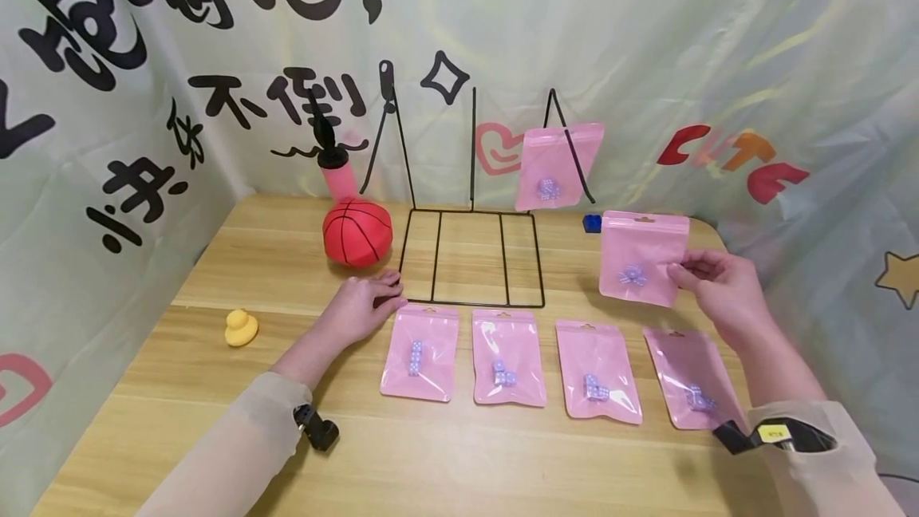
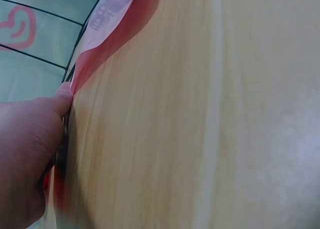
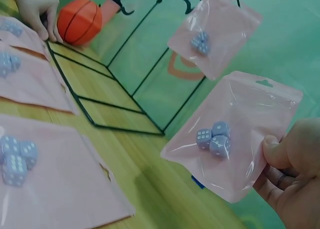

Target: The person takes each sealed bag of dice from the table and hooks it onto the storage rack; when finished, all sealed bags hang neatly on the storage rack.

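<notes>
At right of centre in the head view, the right hand [image 1: 721, 287] held a pink pouch [image 1: 641, 257] upright above the table [image 1: 273, 278], thumb and fingers pinching the pouch's right edge. Small pale-blue dice [image 1: 633, 275] sat clumped low inside it. The right wrist view showed the same: thumb [image 3: 276, 150] pressed on the pouch [image 3: 235, 134] face, three dice [image 3: 214, 137] visible through the film, hang-hole at the top.

Left of centre, the left hand [image 1: 359, 305] lay flat on the table, fingers fairly straight, fingertips at the front left corner of the black wire rack [image 1: 470, 258]; it grasped nothing. In the left wrist view the hand [image 2: 27, 154] filled the lower left, its tip beside the wire and a pink pouch edge; whether it touched the wire could not be told.

Upper centre-right, a second pouch with dice [image 1: 556, 166] hung on one of the rack's upright prongs. Along the lower middle of the frame, four more pouches lay flat in a row [image 1: 546, 365], each with dice, the leftmost just below the rack's front edge and near the left hand.

Left of the rack stood a red ball [image 1: 356, 231] with a pink bottle [image 1: 337, 174] just behind it. A yellow duck [image 1: 240, 328] sat well apart at the left side. A small blue object [image 1: 592, 222] lay behind the held pouch, near the rack's right rear.
</notes>
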Tool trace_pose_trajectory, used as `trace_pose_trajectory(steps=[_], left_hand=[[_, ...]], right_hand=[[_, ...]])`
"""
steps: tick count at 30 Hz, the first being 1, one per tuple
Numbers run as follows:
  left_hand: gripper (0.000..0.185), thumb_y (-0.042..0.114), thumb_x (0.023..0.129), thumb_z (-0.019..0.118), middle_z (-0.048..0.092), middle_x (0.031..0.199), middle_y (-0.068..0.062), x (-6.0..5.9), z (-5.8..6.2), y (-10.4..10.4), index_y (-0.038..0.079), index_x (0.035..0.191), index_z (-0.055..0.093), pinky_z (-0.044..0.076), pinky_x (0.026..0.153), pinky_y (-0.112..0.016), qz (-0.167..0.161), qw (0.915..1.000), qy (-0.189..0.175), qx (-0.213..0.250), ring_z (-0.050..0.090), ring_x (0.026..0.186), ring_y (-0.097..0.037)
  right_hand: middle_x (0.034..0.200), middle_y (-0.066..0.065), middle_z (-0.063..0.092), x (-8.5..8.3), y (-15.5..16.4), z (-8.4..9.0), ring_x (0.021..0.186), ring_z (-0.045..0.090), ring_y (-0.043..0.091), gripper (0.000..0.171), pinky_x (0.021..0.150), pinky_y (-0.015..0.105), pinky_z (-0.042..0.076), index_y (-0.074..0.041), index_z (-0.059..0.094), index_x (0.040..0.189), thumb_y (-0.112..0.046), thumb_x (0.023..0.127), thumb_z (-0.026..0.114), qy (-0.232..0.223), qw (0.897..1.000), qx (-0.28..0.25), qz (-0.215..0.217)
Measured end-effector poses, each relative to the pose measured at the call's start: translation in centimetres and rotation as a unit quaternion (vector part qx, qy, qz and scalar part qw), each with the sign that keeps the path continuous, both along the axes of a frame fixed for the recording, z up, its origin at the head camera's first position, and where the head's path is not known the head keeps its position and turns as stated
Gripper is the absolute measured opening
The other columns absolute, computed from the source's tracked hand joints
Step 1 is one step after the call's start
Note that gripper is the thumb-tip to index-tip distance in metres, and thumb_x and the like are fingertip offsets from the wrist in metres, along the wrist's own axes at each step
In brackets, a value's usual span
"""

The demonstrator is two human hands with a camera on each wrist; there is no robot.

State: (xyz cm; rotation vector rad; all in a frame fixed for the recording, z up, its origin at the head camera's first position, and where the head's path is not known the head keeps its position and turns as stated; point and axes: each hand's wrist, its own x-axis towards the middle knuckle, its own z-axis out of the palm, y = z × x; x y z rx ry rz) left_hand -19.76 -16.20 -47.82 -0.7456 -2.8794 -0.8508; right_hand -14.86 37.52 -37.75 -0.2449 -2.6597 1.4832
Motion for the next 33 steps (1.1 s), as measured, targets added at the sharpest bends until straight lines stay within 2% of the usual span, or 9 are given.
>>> trace_pose_trajectory(steps=[5, 13, 19, 26, 33], left_hand=[[0.035, 0.022, 0.099, 0.079, 0.065, 0.14, -0.019, 0.0, 0.1, 0.0, 0.0, 0.126, 0.076, 0.042, 0.117, -0.049, -0.006, 0.9999, 0.012, 0.003, 0.057, 0.137, -0.033], [0.036, 0.024, 0.099, 0.079, 0.064, 0.141, -0.017, 0.0, 0.0, -0.1, 0.002, 0.127, 0.076, 0.043, 0.116, -0.047, 0.0, 1.0, -0.001, 0.004, 0.056, 0.138, -0.031], [0.037, 0.025, 0.099, 0.079, 0.064, 0.141, -0.017, -0.1, -0.1, -0.1, 0.002, 0.128, 0.076, 0.043, 0.116, -0.046, 0.001, 1.0, 0.002, 0.006, 0.056, 0.138, -0.03], [0.036, 0.025, 0.099, 0.079, 0.064, 0.141, -0.017, 0.0, -0.2, -0.1, 0.002, 0.127, 0.076, 0.043, 0.116, -0.047, 0.0, 1.0, 0.005, 0.005, 0.057, 0.137, -0.031], [0.036, 0.026, 0.1, 0.078, 0.064, 0.141, -0.016, 0.0, -0.1, -0.1, 0.002, 0.127, 0.076, 0.043, 0.117, -0.047, 0.002, 1.0, 0.002, 0.005, 0.057, 0.138, -0.03]], right_hand=[[0.096, -0.013, 0.071, 0.4, -1.0, 0.7, 0.086, 0.062, 0.006, 0.029, 0.076, 0.01, 0.053, 0.006, 0.065, 0.122, -0.016, 0.104, 0.07, 0.011, 1.0, -0.016, 0.013], [0.092, -0.008, 0.074, 0.9, -2.7, 1.8, 0.081, 0.064, 0.005, 0.018, 0.07, 0.012, 0.054, 0.006, 0.069, 0.113, -0.008, 0.101, 0.073, 0.048, 0.997, -0.051, 0.042], [0.091, -0.005, 0.075, 1.9, -4.1, 2.7, 0.078, 0.064, 0.008, 0.018, 0.068, 0.014, 0.055, 0.006, 0.07, 0.111, -0.008, 0.101, 0.073, 0.074, 0.995, -0.028, 0.06], [0.093, -0.001, 0.074, 3.1, -5.3, 3.6, 0.077, 0.062, 0.012, 0.017, 0.065, 0.017, 0.055, 0.002, 0.072, 0.112, -0.012, 0.101, 0.074, 0.081, 0.994, 0.012, 0.076], [0.088, 0.002, 0.073, 3.7, -6.7, 4.7, 0.07, 0.062, 0.013, 0.011, 0.057, 0.02, 0.051, 0.003, 0.072, 0.106, -0.006, 0.099, 0.075, 0.111, 0.989, 0.005, 0.095]])
